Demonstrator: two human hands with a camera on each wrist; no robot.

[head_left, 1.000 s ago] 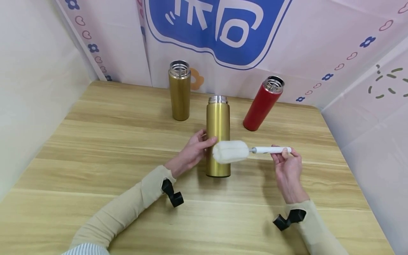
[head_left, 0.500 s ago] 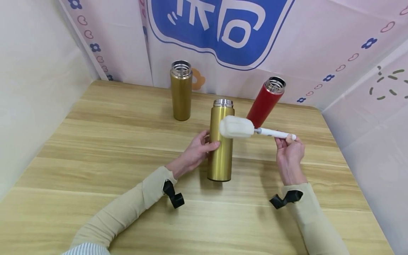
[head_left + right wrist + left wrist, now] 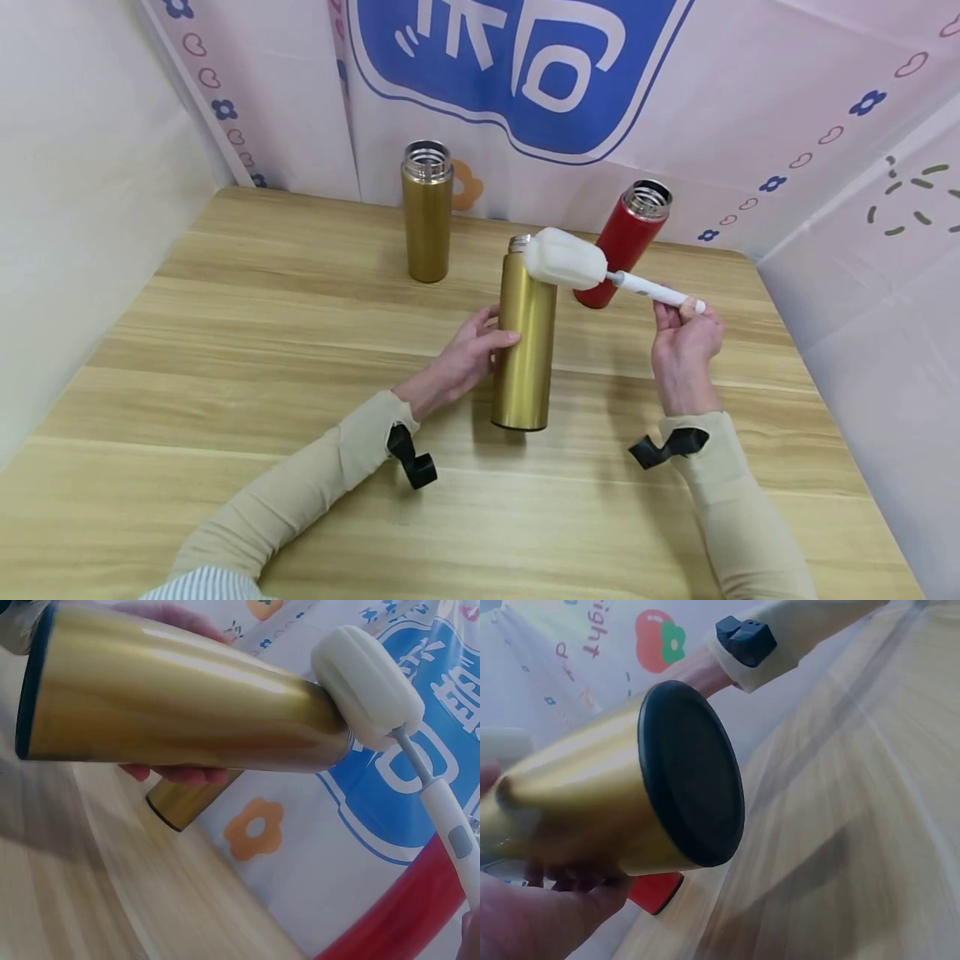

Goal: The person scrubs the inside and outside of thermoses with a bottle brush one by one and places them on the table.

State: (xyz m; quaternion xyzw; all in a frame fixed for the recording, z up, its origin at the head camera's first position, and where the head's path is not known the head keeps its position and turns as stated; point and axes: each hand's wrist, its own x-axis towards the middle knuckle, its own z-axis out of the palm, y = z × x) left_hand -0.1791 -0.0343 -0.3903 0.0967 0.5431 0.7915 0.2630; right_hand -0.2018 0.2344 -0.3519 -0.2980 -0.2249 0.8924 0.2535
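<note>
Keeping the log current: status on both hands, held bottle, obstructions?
Left hand grips gold bottle, clear of table. Right hand holds brush, sponge head outside bottle. Red bottle behind brush; nothing seen blocking.

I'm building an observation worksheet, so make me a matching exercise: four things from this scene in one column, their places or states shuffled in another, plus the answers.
Things:
1. left hand
2. right hand
3. red bottle
4. white sponge head

Places or states:
A. overlaps the mouth end of the lifted gold bottle in the head view
B. grips the lifted gold bottle
C. toward the back of the table, mouth uncovered
D. holds a white handle

Pairs: 1-B, 2-D, 3-C, 4-A
</note>
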